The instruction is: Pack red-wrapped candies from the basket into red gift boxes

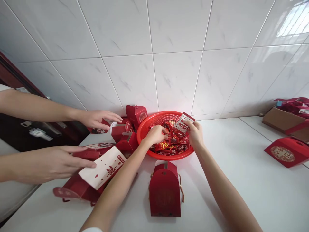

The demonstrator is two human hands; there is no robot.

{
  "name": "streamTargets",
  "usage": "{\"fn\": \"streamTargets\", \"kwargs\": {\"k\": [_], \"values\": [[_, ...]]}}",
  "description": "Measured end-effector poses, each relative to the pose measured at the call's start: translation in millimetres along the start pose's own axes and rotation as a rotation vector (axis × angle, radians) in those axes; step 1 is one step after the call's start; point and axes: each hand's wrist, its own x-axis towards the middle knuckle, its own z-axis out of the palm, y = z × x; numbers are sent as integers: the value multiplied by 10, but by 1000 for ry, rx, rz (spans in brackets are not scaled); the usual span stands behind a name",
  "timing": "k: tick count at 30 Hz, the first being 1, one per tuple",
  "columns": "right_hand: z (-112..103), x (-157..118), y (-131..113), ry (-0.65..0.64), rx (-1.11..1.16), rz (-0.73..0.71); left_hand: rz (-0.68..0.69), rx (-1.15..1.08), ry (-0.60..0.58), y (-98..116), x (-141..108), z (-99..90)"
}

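Note:
In the middle, a red plastic basket (pixel 142 129) holds many wrapped candies (pixel 175 140), mostly red with some gold. My left hand (pixel 156 134) reaches over its left side, fingers curled down among the candies; what lies between the fingertips is too small to make out. Above the basket's right part, my right hand (pixel 196 131) grips a small red-and-white printed box (pixel 183 123) by its edge, tilted. Between my forearms stands an upright red gift box (pixel 165 193) with twisted cord at its sides and an open top.
At left, a co-worker's hand (pixel 96 120) is near several red gift boxes (pixel 136 114). Their other hand (pixel 60 162) holds a cream printed card (pixel 103 167) over another red box. At right lie a red box (pixel 287 152) and a cardboard carton (pixel 277 120). A tiled wall (pixel 178 80) rises behind.

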Motion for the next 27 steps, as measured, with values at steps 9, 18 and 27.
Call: {"fn": "streamTargets", "kwargs": {"k": [9,18,27], "values": [[21,10,37,-19,3,78,-1,-885,-77,78,-288,-61],[79,-172,-168,-388,-7,92,5,-950,115,112,-275,22],[72,-173,-114,-396,42,95,85,-1027,114,83,-269,43]]}}
